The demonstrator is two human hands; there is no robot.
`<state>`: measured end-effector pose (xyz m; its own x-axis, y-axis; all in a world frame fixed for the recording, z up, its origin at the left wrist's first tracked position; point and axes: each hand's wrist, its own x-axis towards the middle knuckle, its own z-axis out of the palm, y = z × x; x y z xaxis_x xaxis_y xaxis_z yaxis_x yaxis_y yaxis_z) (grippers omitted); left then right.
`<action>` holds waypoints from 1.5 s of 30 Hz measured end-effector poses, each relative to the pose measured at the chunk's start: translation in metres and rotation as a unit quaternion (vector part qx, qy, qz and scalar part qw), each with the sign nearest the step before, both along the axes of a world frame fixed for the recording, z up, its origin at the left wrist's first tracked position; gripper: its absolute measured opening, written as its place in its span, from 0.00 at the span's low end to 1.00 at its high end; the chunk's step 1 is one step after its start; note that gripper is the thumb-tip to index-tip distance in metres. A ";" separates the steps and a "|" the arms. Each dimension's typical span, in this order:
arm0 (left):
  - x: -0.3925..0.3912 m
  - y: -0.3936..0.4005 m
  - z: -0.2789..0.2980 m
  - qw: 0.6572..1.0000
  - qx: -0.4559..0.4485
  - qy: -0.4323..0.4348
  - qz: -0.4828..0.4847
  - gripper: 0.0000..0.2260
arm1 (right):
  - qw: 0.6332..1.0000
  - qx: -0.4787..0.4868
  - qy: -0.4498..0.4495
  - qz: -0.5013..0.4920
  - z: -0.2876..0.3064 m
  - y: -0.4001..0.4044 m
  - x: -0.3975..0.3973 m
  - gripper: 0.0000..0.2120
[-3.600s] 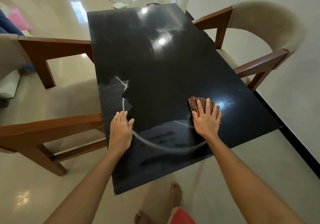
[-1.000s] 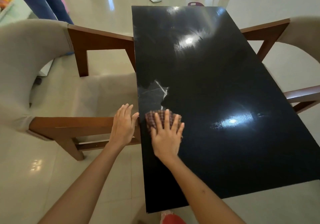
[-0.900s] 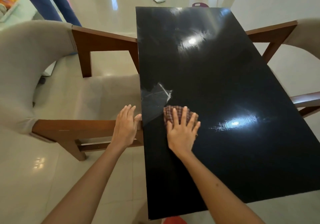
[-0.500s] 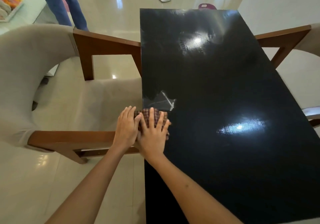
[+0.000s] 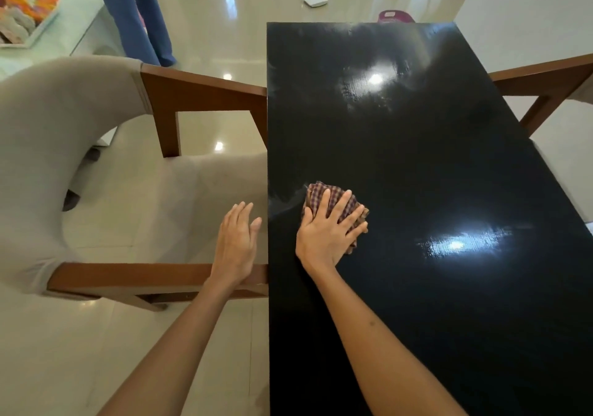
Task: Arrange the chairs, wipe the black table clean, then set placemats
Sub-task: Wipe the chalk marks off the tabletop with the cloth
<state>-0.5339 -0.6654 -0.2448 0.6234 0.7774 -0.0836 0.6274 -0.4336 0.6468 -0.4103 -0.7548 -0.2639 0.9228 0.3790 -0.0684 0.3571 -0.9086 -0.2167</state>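
Black table: glossy, bare right of the cloth. Checked cloth near the left edge, pressed under flat right hand. Left hand, released, fingers straight, at the chair armrest just beside that edge. No legible writing.

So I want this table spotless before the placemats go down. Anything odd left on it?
Only a faint pale smear on the black table, near its left edge beside the checked cloth under the right hand. No spills or damage show.
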 end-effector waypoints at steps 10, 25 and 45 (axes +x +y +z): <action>-0.018 0.012 -0.001 1.000 -0.002 -0.017 0.017 0.23 | 0.973 0.003 -0.014 0.231 0.007 0.070 -0.002 0.30; -0.052 -0.020 0.053 0.991 0.021 -0.129 0.025 0.23 | 0.815 0.349 0.460 0.044 0.073 0.017 -0.081 0.13; 0.003 -0.259 0.121 0.937 -0.091 0.035 -0.334 0.09 | 0.568 0.535 0.603 -0.165 0.106 -0.323 -0.064 0.37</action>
